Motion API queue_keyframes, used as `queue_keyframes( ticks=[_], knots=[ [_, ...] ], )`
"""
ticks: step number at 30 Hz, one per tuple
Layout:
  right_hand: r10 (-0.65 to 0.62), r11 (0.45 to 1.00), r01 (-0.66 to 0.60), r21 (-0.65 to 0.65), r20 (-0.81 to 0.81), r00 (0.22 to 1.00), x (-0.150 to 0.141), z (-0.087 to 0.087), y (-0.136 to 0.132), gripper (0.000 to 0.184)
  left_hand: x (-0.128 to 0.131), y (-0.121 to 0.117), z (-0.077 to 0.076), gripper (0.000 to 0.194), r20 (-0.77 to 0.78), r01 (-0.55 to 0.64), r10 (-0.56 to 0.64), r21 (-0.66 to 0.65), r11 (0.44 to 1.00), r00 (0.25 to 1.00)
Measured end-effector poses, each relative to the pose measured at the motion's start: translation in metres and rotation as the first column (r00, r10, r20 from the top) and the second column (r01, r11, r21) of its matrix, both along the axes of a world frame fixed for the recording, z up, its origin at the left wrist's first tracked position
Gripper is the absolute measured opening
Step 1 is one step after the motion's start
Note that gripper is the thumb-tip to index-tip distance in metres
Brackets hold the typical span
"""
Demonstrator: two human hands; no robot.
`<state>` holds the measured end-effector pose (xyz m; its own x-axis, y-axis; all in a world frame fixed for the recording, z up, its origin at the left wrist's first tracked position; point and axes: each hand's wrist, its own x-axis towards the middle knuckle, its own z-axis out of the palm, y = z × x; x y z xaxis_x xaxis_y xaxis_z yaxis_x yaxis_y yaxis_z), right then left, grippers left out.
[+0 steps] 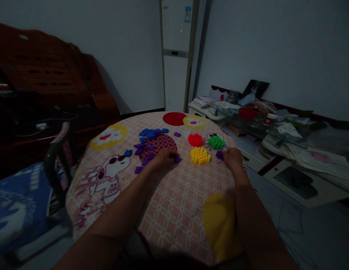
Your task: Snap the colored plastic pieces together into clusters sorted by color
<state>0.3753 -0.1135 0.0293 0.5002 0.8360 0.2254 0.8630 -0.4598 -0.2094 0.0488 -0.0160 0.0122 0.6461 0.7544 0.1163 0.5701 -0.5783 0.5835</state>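
Note:
My left hand (163, 157) rests on the round table's patterned cloth (177, 202), fingers closed on a small purple piece (178, 159). My right hand (233, 157) lies at the table's right edge, fingers curled against a small cluster of purple pieces (219, 154). Between the hands sits a yellow block of joined pieces (200, 155). Behind it stand a red block (195, 140) and a green block (216, 142). Loose blue pieces (151, 133) and purple pieces (143, 150) are scattered to the left of my left hand.
A dark wooden sofa (45, 75) stands at the left, with a chair back (57, 157) close to the table. A tall white cabinet (177, 56) is at the back. A cluttered low glass table (256, 116) and papers fill the right side.

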Motion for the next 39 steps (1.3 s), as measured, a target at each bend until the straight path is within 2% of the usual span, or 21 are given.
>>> queue_keyframes(
  ticks=[2, 5, 7, 10, 12, 14, 17, 19, 23, 26, 28, 30, 32, 34, 35, 37, 39],
  knots=[
    [-0.015, 0.999, 0.014, 0.052, 0.029, 0.999, 0.000, 0.004, -0.001, 0.035, -0.001, -0.002, 0.001, 0.041, 0.037, 0.013, -0.012, -0.021, 1.000, 0.999],
    [0.028, 0.967, -0.023, 0.255, -0.014, 1.000, -0.004, 0.014, -0.003, 0.034, 0.000, -0.003, 0.001, 0.031, 0.104, 0.006, 0.000, -0.056, 0.998, 0.995],
    [0.180, 0.907, -0.115, 0.404, -0.125, 0.976, -0.011, 0.019, -0.004, 0.031, 0.001, -0.004, -0.001, 0.026, 0.143, 0.002, 0.011, -0.094, 0.996, 0.990],
    [0.465, 0.809, -0.242, 0.536, -0.332, 0.820, -0.033, 0.021, -0.003, 0.028, 0.008, -0.007, -0.004, 0.024, 0.254, 0.026, 0.022, -0.184, 0.983, 0.967],
    [0.588, 0.772, -0.313, 0.553, -0.433, 0.683, -0.051, 0.019, -0.002, 0.026, 0.016, -0.010, -0.004, 0.023, 0.377, 0.081, 0.022, -0.255, 0.963, 0.926],
    [0.664, 0.738, -0.405, 0.540, -0.471, 0.580, -0.069, 0.018, -0.002, 0.022, 0.024, -0.016, -0.003, 0.025, 0.499, 0.155, 0.022, -0.310, 0.938, 0.866],
    [0.737, 0.675, -0.531, 0.512, -0.475, 0.480, -0.089, 0.018, -0.004, 0.020, 0.034, -0.025, 0.002, 0.030, 0.616, 0.236, 0.030, -0.346, 0.908, 0.787],
    [0.753, 0.654, -0.563, 0.506, -0.504, 0.422, -0.097, 0.019, -0.005, 0.020, 0.038, -0.031, 0.006, 0.032, 0.658, 0.265, 0.042, -0.359, 0.895, 0.752],
    [0.712, 0.672, -0.569, 0.475, -0.625, 0.319, -0.103, 0.017, -0.008, 0.022, 0.041, -0.037, 0.006, 0.036, 0.691, 0.307, 0.051, -0.385, 0.870, 0.722],
    [0.655, 0.707, -0.556, 0.436, -0.701, 0.283, -0.096, 0.019, -0.009, 0.029, 0.042, -0.035, 0.004, 0.037, 0.698, 0.309, 0.049, -0.377, 0.873, 0.714],
    [0.626, 0.758, -0.458, 0.465, -0.714, 0.312, -0.082, 0.022, -0.007, 0.033, 0.039, -0.031, 0.004, 0.037, 0.679, 0.250, 0.053, -0.341, 0.906, 0.732],
    [0.606, 0.795, -0.277, 0.540, -0.691, 0.393, -0.060, 0.026, -0.004, 0.034, 0.031, -0.025, 0.006, 0.033, 0.604, 0.115, 0.067, -0.258, 0.959, 0.794],
    [0.567, 0.784, -0.093, 0.614, -0.645, 0.513, -0.032, 0.028, -0.002, 0.032, 0.018, -0.016, 0.011, 0.028, 0.457, -0.063, 0.113, -0.123, 0.990, 0.882],
    [0.464, 0.772, 0.045, 0.634, -0.610, 0.642, -0.005, 0.028, -0.001, 0.027, 0.001, -0.007, 0.015, 0.027, 0.272, -0.228, 0.215, 0.016, 0.974, 0.938],
    [0.389, 0.781, 0.089, 0.618, -0.593, 0.705, 0.006, 0.027, -0.001, 0.024, -0.009, -0.002, 0.018, 0.028, 0.188, -0.295, 0.278, 0.069, 0.953, 0.942],
    [0.228, 0.828, 0.124, 0.547, -0.530, 0.817, 0.021, 0.022, -0.002, 0.017, -0.027, 0.007, 0.021, 0.031, 0.052, -0.378, 0.375, 0.148, 0.914, 0.926],
    [0.079, 0.883, 0.136, 0.449, -0.428, 0.900, 0.027, 0.018, -0.003, 0.013, -0.044, 0.016, 0.021, 0.029, -0.056, -0.402, 0.419, 0.191, 0.895, 0.906]
  ],
)
